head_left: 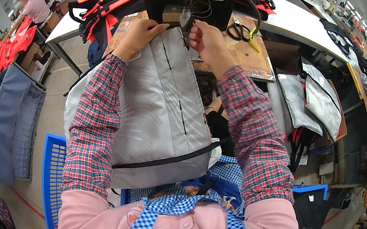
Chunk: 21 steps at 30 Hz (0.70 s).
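A silvery-grey fabric bag (146, 104) with black trim and a dark slit-like line stretches from my lap up to the machine. My left hand (137, 37) is closed on its upper left edge, thumb stretched along the top. Just right of the machine's metal foot (185, 18), my right hand (208, 42) is closed, fingertips pinched together by the bag's upper corner. What those fingertips hold is too small to make out. Thin white threads loop near the foot. Black-handled scissors (239, 32) and a yellow-handled tool (255, 42) lie beyond my right hand on the worn wooden tabletop (249, 60).
Several grey bag pieces (321, 105) are piled at the right. Orange-and-black bags (106, 9) lie on the left table. A blue plastic crate (51, 175) stands beside my lap. A grey-draped rack (9, 120) is further left; a person in pink (37, 7) works far left.
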Tool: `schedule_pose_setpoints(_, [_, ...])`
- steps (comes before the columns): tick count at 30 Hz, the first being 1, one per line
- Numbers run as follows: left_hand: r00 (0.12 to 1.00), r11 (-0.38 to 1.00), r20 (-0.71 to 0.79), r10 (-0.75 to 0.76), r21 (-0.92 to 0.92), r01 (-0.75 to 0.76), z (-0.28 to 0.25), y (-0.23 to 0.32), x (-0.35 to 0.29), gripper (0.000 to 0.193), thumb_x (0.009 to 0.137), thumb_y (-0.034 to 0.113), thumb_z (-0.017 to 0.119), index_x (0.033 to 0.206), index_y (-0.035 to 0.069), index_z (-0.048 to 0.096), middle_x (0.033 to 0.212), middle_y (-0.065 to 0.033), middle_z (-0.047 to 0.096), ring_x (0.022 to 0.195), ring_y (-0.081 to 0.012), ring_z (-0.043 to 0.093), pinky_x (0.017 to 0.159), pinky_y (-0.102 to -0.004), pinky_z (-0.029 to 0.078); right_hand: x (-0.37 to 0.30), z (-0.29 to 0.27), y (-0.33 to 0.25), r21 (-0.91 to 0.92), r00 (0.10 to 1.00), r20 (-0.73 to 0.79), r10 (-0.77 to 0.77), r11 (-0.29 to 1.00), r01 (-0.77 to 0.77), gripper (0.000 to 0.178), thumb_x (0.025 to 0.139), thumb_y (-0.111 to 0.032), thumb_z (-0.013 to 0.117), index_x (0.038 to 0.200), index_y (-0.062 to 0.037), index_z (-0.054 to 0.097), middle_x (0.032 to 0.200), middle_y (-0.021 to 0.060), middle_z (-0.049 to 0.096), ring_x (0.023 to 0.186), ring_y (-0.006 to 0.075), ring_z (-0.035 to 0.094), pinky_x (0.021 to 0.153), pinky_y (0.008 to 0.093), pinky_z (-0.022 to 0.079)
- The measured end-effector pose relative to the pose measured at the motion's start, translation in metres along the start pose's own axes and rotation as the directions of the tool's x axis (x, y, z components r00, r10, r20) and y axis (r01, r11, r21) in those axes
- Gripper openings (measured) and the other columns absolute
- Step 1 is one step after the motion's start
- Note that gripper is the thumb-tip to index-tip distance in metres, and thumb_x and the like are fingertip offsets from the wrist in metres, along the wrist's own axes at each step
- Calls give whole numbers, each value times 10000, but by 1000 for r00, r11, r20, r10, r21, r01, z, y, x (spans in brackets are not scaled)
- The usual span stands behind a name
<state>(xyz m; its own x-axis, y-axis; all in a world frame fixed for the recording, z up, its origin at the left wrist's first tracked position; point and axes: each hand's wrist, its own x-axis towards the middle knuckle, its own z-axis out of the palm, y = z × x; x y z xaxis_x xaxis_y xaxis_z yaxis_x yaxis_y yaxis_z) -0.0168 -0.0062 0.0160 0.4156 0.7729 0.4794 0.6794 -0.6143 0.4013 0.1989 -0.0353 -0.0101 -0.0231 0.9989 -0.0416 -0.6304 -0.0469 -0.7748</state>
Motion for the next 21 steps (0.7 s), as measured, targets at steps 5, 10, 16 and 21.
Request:
schedule_pose_setpoints(5, [993, 990, 41, -106, -83, 110, -29, 2, -39, 466, 936, 415, 623, 878, -42, 691, 650, -172, 598, 571, -205, 555, 579, -347, 441, -99, -29, -28, -889, 877, 456, -149, -109, 444, 283, 867, -121, 644, 1137, -48, 606, 1063, 112, 662, 930, 246, 650, 802, 360, 522])
schedule_pose_setpoints(10, [999, 969, 43, -10, -248, 21, -26, 38, -91, 413, 967, 320, 621, 752, -30, 585, 607, -4, 425, 621, -84, 397, 567, -308, 383, -190, 5, 20, 5, 75, 972, 221, -341, 940, 428, 861, -156, 585, 1286, -117, 559, 1366, 126, 536, 1298, 267, 489, 1130, 490, 328])
schedule_pose_setpoints(16, [993, 984, 114, -4, -176, 24, -79, 88, -186, 443, 934, 312, 623, 1232, -13, 584, 1232, -211, 605, 1127, -334, 585, 933, -370, 449, -200, 43, 52, -24, 51, 988, 147, -182, 983, 197, 818, -173, 599, 997, -92, 618, 919, 68, 662, 883, 252, 673, 813, 360, 542])
schedule_pose_setpoints(21, [956, 972, 292, 10, -228, 60, -166, 139, -312, 839, 875, 726, 481, 1307, 9, 549, 1379, -174, 534, 1327, -363, 459, 1094, -470, 346, -177, 59, 54, -437, 436, 899, -45, -165, 884, 177, 734, -127, 651, 885, -78, 572, 772, 104, 639, 765, 321, 669, 619, 429, 515])
